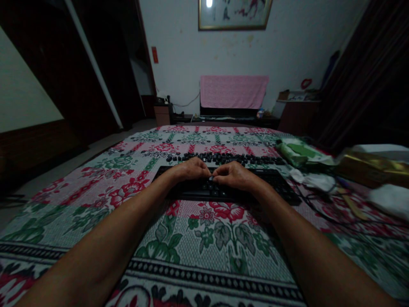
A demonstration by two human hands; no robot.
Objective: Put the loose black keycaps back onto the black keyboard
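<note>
A black computer keyboard lies flat on the patterned cloth, partly covered by my hands. My left hand and my right hand meet over its middle, fingers pinched together. Between the fingertips is a small greyish piece, which looks like a keycap; its details are too small to make out. Some keys show in place below the fingers, while other parts of the board look bare and dark. Just behind the keyboard, loose black keycaps are spread in a long, uneven row.
The floral cloth covers the whole surface. To the right lie a green-and-white packet, crumpled white tissue, a dark cable, a flat wooden stick and a gold box. A pink cloth hangs by the far wall.
</note>
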